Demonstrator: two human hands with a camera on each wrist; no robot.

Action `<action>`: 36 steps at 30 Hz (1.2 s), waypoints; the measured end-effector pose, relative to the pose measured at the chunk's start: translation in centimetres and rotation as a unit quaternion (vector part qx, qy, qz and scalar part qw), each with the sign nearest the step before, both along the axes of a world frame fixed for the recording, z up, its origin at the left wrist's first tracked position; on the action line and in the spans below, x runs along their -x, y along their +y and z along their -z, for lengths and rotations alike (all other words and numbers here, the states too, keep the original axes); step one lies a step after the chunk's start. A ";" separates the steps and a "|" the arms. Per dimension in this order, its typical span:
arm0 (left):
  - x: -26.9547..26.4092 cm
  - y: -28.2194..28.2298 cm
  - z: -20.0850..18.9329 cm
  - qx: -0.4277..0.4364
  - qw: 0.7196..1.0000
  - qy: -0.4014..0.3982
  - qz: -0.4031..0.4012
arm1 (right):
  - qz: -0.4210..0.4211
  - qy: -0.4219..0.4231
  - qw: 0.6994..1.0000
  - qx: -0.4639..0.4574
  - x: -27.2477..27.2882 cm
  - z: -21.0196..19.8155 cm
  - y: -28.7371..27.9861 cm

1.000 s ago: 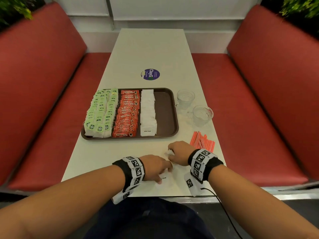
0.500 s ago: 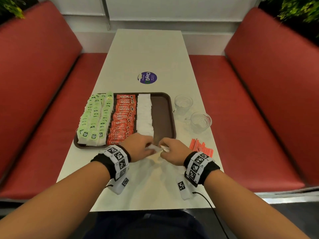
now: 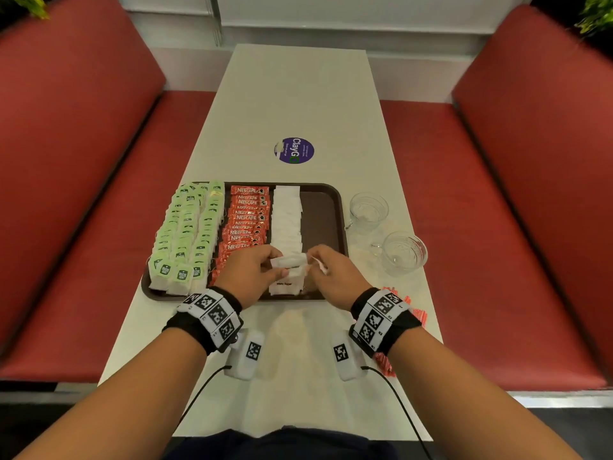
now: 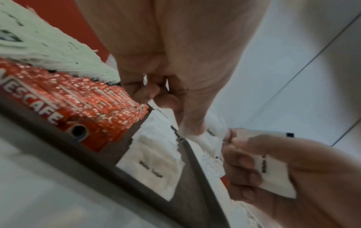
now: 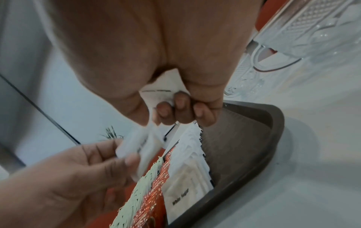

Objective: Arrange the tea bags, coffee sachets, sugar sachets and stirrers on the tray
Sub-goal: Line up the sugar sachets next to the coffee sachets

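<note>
White sugar sachets (image 3: 289, 262) are pinched in my left hand (image 3: 252, 273) and right hand (image 3: 331, 277), above the tray's (image 3: 326, 207) near edge. Step: filling the sugar row (image 3: 286, 220). Next, I judge, lay them at its near end.

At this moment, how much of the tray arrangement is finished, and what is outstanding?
Done: tea bags, coffee sachets and a row of sugar sachets lie in columns on the tray. In hand: the left hand and right hand each hold loose sugar sachets above that row. Left: the stirrers lie on the table, and the tray's right strip is bare.
</note>
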State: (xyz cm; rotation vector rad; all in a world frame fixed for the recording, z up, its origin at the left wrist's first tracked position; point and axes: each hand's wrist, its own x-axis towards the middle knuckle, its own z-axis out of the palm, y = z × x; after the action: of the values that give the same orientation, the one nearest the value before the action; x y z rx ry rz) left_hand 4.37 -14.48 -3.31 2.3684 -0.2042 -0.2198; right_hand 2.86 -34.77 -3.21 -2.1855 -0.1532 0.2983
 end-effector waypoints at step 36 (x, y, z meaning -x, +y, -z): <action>0.0 0.7 2.5 -0.189 0.980 0.046 0.047 | -0.002 0.033 0.990 0.139 -1.8 3.9 0.1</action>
State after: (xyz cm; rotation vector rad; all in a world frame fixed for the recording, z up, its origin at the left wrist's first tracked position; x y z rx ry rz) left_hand 4.37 -13.76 -5.80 2.7186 -0.2485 -0.4467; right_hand 4.68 -34.67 -7.09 -2.4476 -0.0820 0.4154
